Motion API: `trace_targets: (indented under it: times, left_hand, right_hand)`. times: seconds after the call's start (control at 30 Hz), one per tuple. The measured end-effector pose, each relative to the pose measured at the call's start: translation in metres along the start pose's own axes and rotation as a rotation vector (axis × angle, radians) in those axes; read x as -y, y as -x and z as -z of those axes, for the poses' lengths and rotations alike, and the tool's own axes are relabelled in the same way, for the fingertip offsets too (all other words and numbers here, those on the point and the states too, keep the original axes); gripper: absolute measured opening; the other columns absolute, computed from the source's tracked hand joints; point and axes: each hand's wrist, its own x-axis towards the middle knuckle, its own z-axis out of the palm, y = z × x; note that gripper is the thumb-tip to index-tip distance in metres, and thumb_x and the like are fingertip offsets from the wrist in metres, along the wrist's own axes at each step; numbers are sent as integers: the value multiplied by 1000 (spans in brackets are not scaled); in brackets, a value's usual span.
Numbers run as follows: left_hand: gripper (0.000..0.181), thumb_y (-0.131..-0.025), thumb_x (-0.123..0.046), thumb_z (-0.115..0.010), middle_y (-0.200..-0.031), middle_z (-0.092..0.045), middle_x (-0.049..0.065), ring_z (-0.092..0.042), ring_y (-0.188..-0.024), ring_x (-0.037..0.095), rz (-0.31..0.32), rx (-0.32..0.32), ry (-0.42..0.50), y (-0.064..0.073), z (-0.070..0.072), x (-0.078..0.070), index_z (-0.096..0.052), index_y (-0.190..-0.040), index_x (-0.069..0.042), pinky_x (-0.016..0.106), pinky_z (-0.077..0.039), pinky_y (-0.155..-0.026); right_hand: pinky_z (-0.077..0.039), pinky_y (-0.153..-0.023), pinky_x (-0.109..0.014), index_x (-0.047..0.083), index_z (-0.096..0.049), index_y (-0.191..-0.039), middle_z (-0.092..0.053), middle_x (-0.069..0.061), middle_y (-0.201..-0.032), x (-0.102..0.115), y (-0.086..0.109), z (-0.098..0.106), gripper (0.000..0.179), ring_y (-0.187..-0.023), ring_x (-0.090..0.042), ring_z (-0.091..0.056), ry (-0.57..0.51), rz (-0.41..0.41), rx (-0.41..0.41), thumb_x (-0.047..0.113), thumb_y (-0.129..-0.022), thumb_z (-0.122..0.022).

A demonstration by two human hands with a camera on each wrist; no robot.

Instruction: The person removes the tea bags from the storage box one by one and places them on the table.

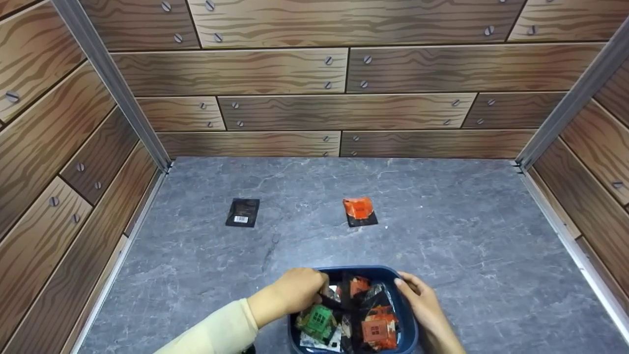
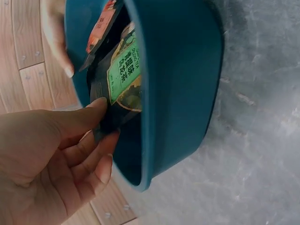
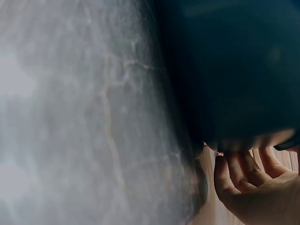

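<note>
A dark blue plastic basin (image 1: 412,324) stands at the near edge of the view, with several foil tea packets inside. My left hand (image 1: 295,290) reaches over its left rim. In the left wrist view, this hand's thumb and fingers pinch the edge of a black tea packet with a green oolong label (image 2: 123,70). My right hand (image 1: 425,300) holds the basin's right rim, thumb at the edge and fingers outside; the right wrist view shows the fingers (image 3: 251,168) against the wall. A green-labelled packet (image 1: 319,318) and an orange-labelled packet (image 1: 377,330) lie in the basin.
On the grey marbled surface (image 1: 442,221) beyond the basin lie a black packet with a barcode label (image 1: 243,212), to the left, and an orange-and-black packet (image 1: 360,211), further right. Wood-patterned walls (image 1: 285,113) enclose the back and both sides.
</note>
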Motion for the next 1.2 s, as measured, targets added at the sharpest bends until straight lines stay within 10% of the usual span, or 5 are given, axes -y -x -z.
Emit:
trace_targets:
  times: [0.43, 0.8, 1.2]
  left_hand:
    - [14, -93, -15, -68, -101, -70, 3, -68, -92, 21, 51, 8, 60, -4, 45, 14, -72, -106, -12, 36, -56, -82]
    - [14, -97, -15, -62, -96, -71, 8, -67, -87, 25, 209, -100, 223, -14, 69, 65, -69, -107, -8, 43, -55, -82]
    - [20, -100, -14, -59, -114, -70, 13, -66, -102, 36, 386, -296, 136, -29, 42, 143, -67, -118, -8, 52, -53, -85]
  right_hand:
    - [-52, -78, -24, -8, -57, -130, -66, -17, -119, -1, -1, 2, 39, -92, -13, -63, 2, 26, 5, 15, -99, -61]
    - [-52, -76, -25, -6, -59, -128, -67, -16, -116, -1, 0, 0, 39, -90, -16, -63, 7, 22, -4, 18, -98, -63]
    - [-54, -73, -28, -4, -59, -129, -68, -14, -111, 1, 1, 0, 41, -89, -20, -64, 8, -23, -17, 22, -97, -66]
